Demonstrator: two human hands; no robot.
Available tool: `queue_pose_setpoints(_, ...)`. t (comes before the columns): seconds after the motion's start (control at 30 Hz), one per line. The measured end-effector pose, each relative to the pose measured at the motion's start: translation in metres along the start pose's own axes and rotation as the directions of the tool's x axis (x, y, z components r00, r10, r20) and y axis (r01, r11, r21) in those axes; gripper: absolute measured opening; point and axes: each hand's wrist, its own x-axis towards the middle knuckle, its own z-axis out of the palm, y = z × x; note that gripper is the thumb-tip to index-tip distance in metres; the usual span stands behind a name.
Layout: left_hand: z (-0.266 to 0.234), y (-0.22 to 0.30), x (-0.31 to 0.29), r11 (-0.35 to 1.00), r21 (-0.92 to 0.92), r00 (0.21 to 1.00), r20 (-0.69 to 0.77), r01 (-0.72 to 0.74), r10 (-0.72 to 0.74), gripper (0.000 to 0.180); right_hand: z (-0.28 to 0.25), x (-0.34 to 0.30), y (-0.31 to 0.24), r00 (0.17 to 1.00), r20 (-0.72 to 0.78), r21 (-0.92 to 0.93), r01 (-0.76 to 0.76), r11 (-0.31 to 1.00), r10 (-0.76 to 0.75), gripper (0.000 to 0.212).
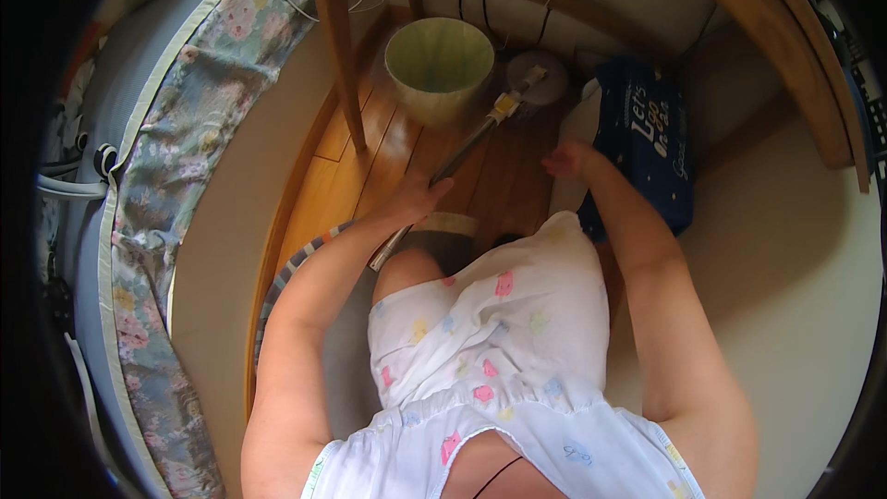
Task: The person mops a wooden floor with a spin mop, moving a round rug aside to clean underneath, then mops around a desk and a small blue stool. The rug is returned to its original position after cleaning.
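My left hand point(418, 198) is closed round a slim metal pole point(467, 150) that slants away from me across the floor. Near its far end the pole has a yellow and white joint point(504, 107), and beyond that lies a round greyish disc point(538, 79); whether the two are joined I cannot tell. My right hand point(570, 161) hangs beside a dark blue bag point(647, 134) with white printing. Its fingers are loosely apart with nothing visible in them. Left of the disc stands a pale green bin point(440, 60), its mouth facing up.
Wooden furniture legs point(340, 55) rise beside the bin. A wooden chair part point(776, 46) curves over the upper right. Flowered fabric point(148, 249) hangs along the left. Cables point(485, 5) run down the back wall to the plank floor point(323, 187).
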Motion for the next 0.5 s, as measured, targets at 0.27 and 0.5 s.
queue_pose_setpoints(0.27,0.037,0.010,0.099,0.998,0.046,0.999,0.009,-0.032,0.032,0.043,0.006,0.072,0.010,0.999,0.030,-0.332,-0.009,0.943,0.021,0.038)
queue_pose_setpoints(0.5,0.061,-0.028,0.119,0.994,0.003,0.990,-0.083,-0.113,0.113,0.043,0.029,0.098,0.023,0.996,-0.036,-0.397,0.058,0.916,-0.079,0.031)
